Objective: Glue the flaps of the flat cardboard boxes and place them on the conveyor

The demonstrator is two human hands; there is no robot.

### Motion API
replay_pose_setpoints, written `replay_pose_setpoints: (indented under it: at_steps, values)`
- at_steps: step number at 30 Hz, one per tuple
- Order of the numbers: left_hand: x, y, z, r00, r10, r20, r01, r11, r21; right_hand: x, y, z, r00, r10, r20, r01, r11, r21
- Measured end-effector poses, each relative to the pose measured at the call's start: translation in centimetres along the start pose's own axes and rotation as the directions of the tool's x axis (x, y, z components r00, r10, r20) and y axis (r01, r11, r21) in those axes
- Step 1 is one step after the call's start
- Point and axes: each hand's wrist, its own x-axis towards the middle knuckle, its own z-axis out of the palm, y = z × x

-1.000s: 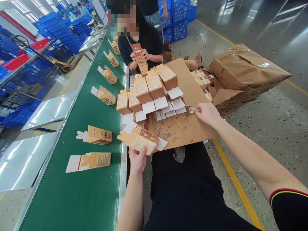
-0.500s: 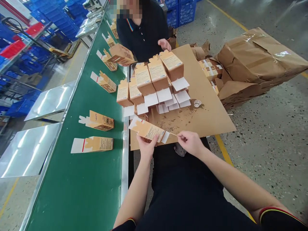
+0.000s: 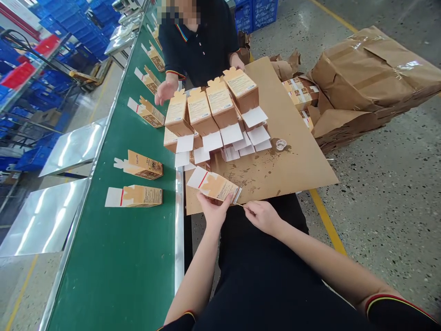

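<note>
My left hand (image 3: 212, 212) is closed around a tan printed carton (image 3: 219, 187), thumb on top. A white flap with a red strip sticks out at the carton's upper left end. In my right hand (image 3: 262, 216) the fingers pinch a thin pale stick (image 3: 240, 205), whose far tip meets the carton's lower right end by a small white flap. What the tip looks like is hidden. Just beyond the held carton, several similar cartons (image 3: 199, 112) are stacked on the brown cardboard sheet (image 3: 292, 170), white flaps hanging toward me.
On the left runs a green conveyor belt (image 3: 127, 257) with more cartons (image 3: 148, 196) in a line. A co-worker (image 3: 203, 50) stands across the stack, one hand (image 3: 166, 90) beside it. A small clear cap (image 3: 280, 145) lies among wet spots. A large paper-wrapped box (image 3: 372, 73) is at right.
The stick and my right hand have come closer to the carton, the tip now at its end. The co-worker's carton now rests on the stack's left side, and that hand is free.
</note>
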Motion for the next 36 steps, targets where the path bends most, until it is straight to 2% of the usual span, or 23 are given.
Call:
replay_pose_setpoints:
  at_steps: [8, 11, 13, 16, 19, 20, 22, 24, 26, 28, 30, 32, 34, 35, 36]
  values:
    - [-1.8, -0.7, 0.4, 0.991, 0.132, 0.005, -0.131, 0.977, 0.171, -2.4, -0.8, -2.9, 0.970, 0.168, -0.176, -0.140, 0.976, 0.165]
    - [-2.0, -0.9, 0.6, 0.987, 0.156, -0.044, -0.142, 0.963, 0.227, -2.9, -0.8, -3.5, 0.953, 0.189, -0.237, -0.147, 0.972, 0.186]
    - [-1.9, -1.0, 0.9, 0.983, 0.162, -0.082, -0.134, 0.952, 0.274, -3.1, -0.8, -3.7, 0.945, 0.201, -0.257, -0.154, 0.969, 0.192]
    - [-1.9, -1.0, 1.4, 0.985, 0.159, -0.066, -0.131, 0.943, 0.307, -3.2, -0.7, -4.0, 0.940, 0.215, -0.266, -0.167, 0.968, 0.189]
    - [-1.5, -0.7, 0.7, 0.986, 0.162, -0.039, -0.143, 0.942, 0.305, -3.1, -0.5, -4.4, 0.941, 0.210, -0.264, -0.165, 0.969, 0.185]
    - [-1.3, -0.6, -0.1, 0.984, 0.167, -0.057, -0.142, 0.943, 0.300, -3.0, -0.5, -4.7, 0.940, 0.208, -0.269, -0.162, 0.969, 0.186]
    - [-0.8, -0.2, -3.0, 0.969, 0.175, -0.172, -0.117, 0.946, 0.302, -3.0, -0.3, -5.2, 0.933, 0.205, -0.297, -0.154, 0.970, 0.185]
    - [0.0, 0.1, -7.5, 0.914, 0.185, -0.360, -0.074, 0.951, 0.299, -3.0, -0.2, -5.9, 0.923, 0.202, -0.328, -0.149, 0.972, 0.180]
    - [0.9, 0.3, -12.9, 0.827, 0.207, -0.523, -0.054, 0.955, 0.293, -2.9, 0.1, -6.3, 0.918, 0.199, -0.343, -0.147, 0.974, 0.172]
    - [1.6, 0.2, -18.0, 0.765, 0.227, -0.603, -0.042, 0.952, 0.305, -2.5, 0.3, -6.4, 0.920, 0.195, -0.339, -0.144, 0.975, 0.169]
    - [2.1, -0.2, -21.8, 0.736, 0.209, -0.643, 0.017, 0.945, 0.327, -1.8, 0.4, -6.2, 0.928, 0.188, -0.322, -0.137, 0.975, 0.175]
    - [2.1, -0.7, -23.8, 0.740, 0.136, -0.659, 0.109, 0.942, 0.317, -1.1, 0.5, -6.0, 0.936, 0.179, -0.302, -0.128, 0.975, 0.182]
    - [1.8, -1.0, -24.4, 0.748, 0.094, -0.657, 0.166, 0.932, 0.323, -0.6, 0.5, -6.0, 0.941, 0.166, -0.296, -0.117, 0.977, 0.177]
    - [1.5, -0.9, -24.5, 0.734, 0.117, -0.668, 0.175, 0.919, 0.354, -0.5, 0.5, -6.2, 0.940, 0.161, -0.302, -0.113, 0.979, 0.169]
    - [1.2, -0.7, -24.5, 0.701, 0.179, -0.690, 0.173, 0.896, 0.408, -0.6, 0.6, -6.5, 0.936, 0.158, -0.314, -0.113, 0.981, 0.157]
